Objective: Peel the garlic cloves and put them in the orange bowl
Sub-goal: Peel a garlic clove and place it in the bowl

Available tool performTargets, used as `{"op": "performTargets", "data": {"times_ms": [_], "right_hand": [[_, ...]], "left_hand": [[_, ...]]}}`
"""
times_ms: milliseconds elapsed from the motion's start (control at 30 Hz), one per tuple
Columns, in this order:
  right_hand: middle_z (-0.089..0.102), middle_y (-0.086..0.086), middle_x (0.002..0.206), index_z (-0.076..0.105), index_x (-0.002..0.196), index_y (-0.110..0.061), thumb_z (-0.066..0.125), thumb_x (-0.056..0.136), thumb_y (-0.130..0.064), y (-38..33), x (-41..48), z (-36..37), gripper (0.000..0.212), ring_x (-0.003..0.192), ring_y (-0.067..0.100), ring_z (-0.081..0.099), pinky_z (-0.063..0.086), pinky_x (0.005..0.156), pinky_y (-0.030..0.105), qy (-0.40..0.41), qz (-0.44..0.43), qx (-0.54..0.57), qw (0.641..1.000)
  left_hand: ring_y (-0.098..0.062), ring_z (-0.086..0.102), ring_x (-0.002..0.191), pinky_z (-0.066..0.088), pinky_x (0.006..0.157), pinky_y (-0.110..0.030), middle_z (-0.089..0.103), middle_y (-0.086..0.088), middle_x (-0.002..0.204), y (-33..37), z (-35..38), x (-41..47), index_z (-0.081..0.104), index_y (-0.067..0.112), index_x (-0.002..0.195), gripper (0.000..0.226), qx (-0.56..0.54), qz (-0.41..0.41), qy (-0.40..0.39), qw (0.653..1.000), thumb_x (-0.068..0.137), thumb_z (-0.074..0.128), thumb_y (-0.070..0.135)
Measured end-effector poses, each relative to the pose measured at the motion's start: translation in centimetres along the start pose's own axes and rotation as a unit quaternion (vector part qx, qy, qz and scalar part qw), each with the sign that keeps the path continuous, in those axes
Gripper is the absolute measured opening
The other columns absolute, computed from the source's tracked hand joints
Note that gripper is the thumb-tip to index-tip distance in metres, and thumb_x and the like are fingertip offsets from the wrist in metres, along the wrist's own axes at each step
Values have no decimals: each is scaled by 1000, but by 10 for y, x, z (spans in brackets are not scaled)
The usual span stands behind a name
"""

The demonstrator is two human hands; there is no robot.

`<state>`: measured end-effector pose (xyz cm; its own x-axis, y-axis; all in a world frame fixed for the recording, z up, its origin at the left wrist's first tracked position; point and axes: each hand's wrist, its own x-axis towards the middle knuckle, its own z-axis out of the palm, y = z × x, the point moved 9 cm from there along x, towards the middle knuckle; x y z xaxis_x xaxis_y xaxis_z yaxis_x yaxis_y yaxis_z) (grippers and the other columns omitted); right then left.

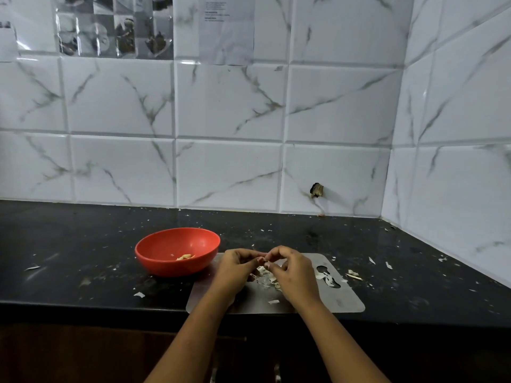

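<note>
Head view, nearest first: two forearms over the near edge of the steel board [340, 299]. Above the board's middle, left hand [235, 268] and right hand [293, 272] curled, fingertips meeting and pinching a small garlic clove [264, 261], mostly hidden by the fingers. Under the hands, on the board, a heap of papery peel [266, 280]; more scraps in the board's handle cut-out [327, 276] and scattered right of the board across the black counter [83, 258]. Touching the board's far left corner, the orange bowl [154, 262], with a few pale peeled cloves [185, 256] inside. Behind the board, marbled white wall tiles [229, 106], one with a broken hole [317, 190]. Higher up, a photo sheet [116, 26] and a printed page [226, 29], text too small to read.
</note>
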<state>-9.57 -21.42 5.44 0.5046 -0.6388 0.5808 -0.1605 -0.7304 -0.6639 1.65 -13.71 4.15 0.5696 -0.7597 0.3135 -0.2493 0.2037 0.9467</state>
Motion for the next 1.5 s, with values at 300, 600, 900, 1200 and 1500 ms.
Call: {"op": "performTargets", "data": {"times_ms": [300,600,900,1200,1500], "right_hand": [[63,-12,76,55,70,-34,73,82,-20,-4,1,1,25,46,6,45,40,52,22,-6,-9,8,1000],[63,-10,71,57,68,-29,75,79,-19,-6,2,2,23,46,6,46,41,49,22,-10,-21,23,999],[59,-13,71,55,70,-28,72,81,-24,-9,1,3,21,52,7,47,40,53,23,-11,-40,-10,999],[58,-10,80,53,70,-30,69,84,-21,-7,1,4,22,58,5,46,38,56,20,-18,-39,-16,999],[60,-9,75,60,77,-20,71,83,-12,7,4,0,14,66,3,54,43,61,16,13,10,19,1000]], "left_hand": [[-3,59,62,42,53,-13,68,-1,73,-2,5,0,71,8,93,12,-11,-16,-30,999,90,59,10],[-5,62,64,42,59,-17,68,-1,70,-6,6,-1,70,5,98,17,-34,-47,-59,997,93,55,10],[-6,62,63,43,59,-19,67,0,68,-6,6,-2,69,8,90,16,-42,-56,-62,996,93,54,10],[-6,61,62,43,54,-15,69,0,70,-3,3,-3,69,9,86,14,-39,-47,-38,997,92,57,10],[-6,59,53,39,47,-13,68,1,66,-1,-5,-2,68,6,78,14,-54,-36,9,998,89,60,9]]}}
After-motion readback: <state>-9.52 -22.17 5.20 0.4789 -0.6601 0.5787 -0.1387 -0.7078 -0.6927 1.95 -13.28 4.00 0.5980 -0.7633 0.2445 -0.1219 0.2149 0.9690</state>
